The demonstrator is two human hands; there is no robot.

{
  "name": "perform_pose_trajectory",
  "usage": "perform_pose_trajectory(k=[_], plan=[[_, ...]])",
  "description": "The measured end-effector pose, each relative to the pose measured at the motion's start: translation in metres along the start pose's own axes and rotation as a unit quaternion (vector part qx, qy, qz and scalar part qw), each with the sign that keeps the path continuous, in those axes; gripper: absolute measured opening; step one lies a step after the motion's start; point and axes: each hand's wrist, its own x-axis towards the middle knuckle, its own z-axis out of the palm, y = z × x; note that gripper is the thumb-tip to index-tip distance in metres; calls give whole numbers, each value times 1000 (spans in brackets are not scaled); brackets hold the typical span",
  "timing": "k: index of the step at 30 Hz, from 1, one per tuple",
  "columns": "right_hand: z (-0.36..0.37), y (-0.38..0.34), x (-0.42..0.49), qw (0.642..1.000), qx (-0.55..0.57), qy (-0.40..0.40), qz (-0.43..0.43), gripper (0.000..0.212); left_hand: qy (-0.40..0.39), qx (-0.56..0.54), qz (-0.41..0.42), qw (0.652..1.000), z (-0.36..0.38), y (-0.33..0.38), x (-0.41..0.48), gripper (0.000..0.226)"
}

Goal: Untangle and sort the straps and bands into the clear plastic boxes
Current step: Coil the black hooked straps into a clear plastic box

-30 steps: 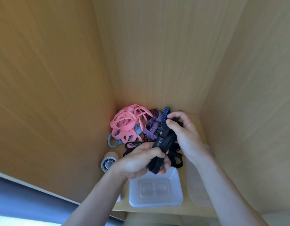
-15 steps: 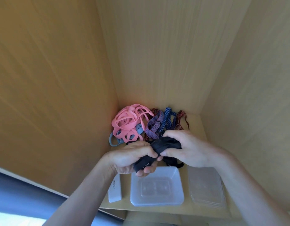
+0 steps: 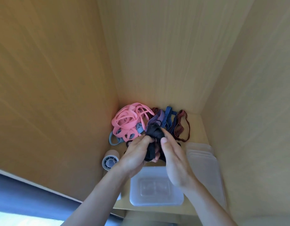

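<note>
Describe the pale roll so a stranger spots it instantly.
Find the wooden cubby's left wall. At its foot, left of the clear plastic box and nearer than the pink bands, lies the pale roll. It alone is a cylinder, its spoked end facing the camera.

The wooden shelf [image 3: 195, 126] carried pink bands [image 3: 126, 121] heaped in its back left corner, a blue-grey band [image 3: 112, 140] under them, and striped bands [image 3: 170, 119] beside. A clear box [image 3: 157, 202] sat near the front, stacked lids [image 3: 204, 162] to its right and a roll [image 3: 110, 161] to its left.
</note>
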Motion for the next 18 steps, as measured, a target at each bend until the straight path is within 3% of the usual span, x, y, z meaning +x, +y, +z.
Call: perform_pose_trajectory(k=[4,9,12,15,18], plan=[[1,14,8,994,-70,83,11,46,71,-11,-1,997,7,-8,4,23],[13,18,4,967,-199,154,-38,44,138,-19,-9,990,16,-12,7,28],[22,13,-6,967,-235,92,-17,50,146,-23,-2,989,15,-17,7,28],[26,18,-13,958,-286,0,8,76,130,-37,-6,991,9,-22,2,25],[23,25,-12,925,-381,18,-13,75,96,-107,-35,989,4,-25,3,28]])
